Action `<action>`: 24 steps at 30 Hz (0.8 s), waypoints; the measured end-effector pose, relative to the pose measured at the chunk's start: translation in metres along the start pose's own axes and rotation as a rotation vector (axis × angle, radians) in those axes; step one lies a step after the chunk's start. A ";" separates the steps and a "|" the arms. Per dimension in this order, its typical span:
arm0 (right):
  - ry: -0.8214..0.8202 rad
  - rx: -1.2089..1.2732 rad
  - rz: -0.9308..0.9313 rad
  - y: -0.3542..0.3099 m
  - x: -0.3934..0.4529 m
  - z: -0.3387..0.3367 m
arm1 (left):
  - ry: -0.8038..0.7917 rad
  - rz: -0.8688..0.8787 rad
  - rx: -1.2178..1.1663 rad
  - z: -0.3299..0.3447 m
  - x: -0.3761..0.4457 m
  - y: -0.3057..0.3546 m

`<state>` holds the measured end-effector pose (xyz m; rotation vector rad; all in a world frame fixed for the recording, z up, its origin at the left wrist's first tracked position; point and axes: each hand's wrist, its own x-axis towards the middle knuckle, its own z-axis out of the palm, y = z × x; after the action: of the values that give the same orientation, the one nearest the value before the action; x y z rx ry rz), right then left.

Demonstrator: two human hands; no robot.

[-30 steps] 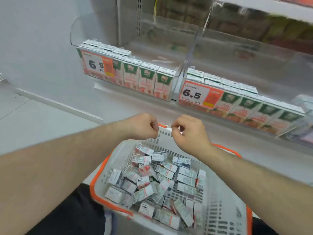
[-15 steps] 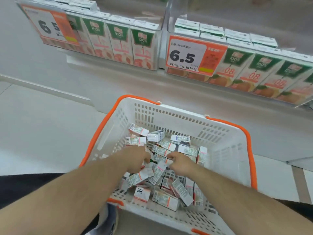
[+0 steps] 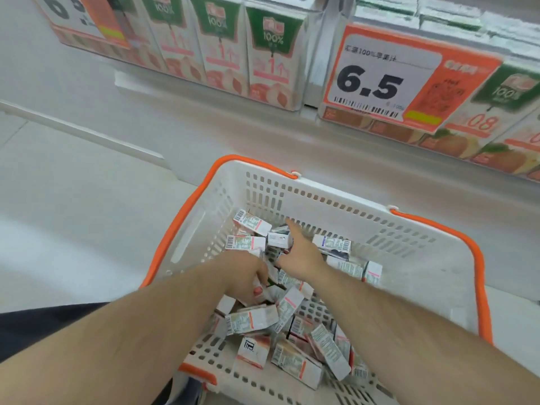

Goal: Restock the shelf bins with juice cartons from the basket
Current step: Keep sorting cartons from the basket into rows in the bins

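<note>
Both arms reach down into the basket (image 3: pixel 415 247), a white slotted one with orange rim and handles, standing on the floor below the shelf. Small cartons (image 3: pixel 251 318) lie jumbled across its bottom, white with pink edges, barcodes and fine print, some flat, some on edge. The left hand (image 3: pixel 248 277) is dug into the pile with fingers curled down among them; whether it grips one I cannot tell. The right hand (image 3: pixel 301 254) is spread, forefinger stretched toward the far wall. Up on the shelf stand bigger green-topped packs (image 3: pixel 273 54) behind a 6.5 price tag (image 3: pixel 382 77).
</note>
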<state>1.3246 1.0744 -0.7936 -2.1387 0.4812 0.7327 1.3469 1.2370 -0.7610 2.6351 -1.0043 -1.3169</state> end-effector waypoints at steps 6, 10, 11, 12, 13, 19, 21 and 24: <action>0.145 0.139 0.032 0.005 -0.008 -0.010 | 0.147 -0.106 -0.414 -0.014 -0.013 -0.001; 0.267 0.128 -0.026 0.007 -0.038 -0.042 | 0.237 -0.167 -0.713 -0.043 -0.031 0.002; 0.286 0.121 -0.049 0.006 -0.048 -0.051 | 0.262 -0.174 -0.769 -0.051 -0.036 0.005; 0.307 0.103 -0.075 0.004 -0.059 -0.060 | 0.288 -0.169 -0.824 -0.060 -0.043 0.009; 0.326 0.084 -0.098 0.002 -0.070 -0.069 | 0.313 -0.156 -0.872 -0.070 -0.050 0.014; 0.316 0.127 -0.269 -0.026 -0.145 -0.119 | 0.499 -0.072 -1.137 -0.124 -0.091 0.053; 0.316 0.073 -0.335 -0.036 -0.171 -0.137 | 0.549 -0.047 -1.250 -0.139 -0.104 0.067; 0.328 0.065 -0.435 -0.045 -0.206 -0.162 | 0.579 0.046 -1.454 -0.158 -0.127 0.089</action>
<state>1.2477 0.9913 -0.5527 -2.2034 0.1880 0.1222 1.3589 1.1980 -0.5431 1.5724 0.0782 -0.6566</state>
